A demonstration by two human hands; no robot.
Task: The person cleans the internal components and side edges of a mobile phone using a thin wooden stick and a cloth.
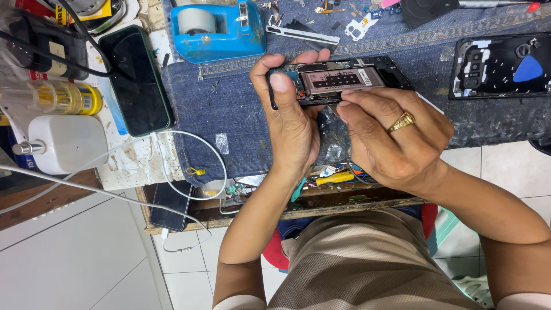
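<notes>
A person's left hand (290, 123) grips the near end of an opened smartphone (338, 80), thumb pressed on its edge, fingers (310, 56) curled round the far side. The right hand (396, 138), wearing a gold ring (402, 121), pinches down onto the phone's exposed insides. The phone is held just above a denim cloth (241, 109) covering the desk (344, 201). Nearby lie a blue tape dispenser (215, 28), a dark phone (138, 80) and a detached back cover (499, 66) with a blue pick (528, 69)

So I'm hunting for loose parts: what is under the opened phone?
Under the opened phone lies blue denim cloth; both hands cover the rest.
</notes>
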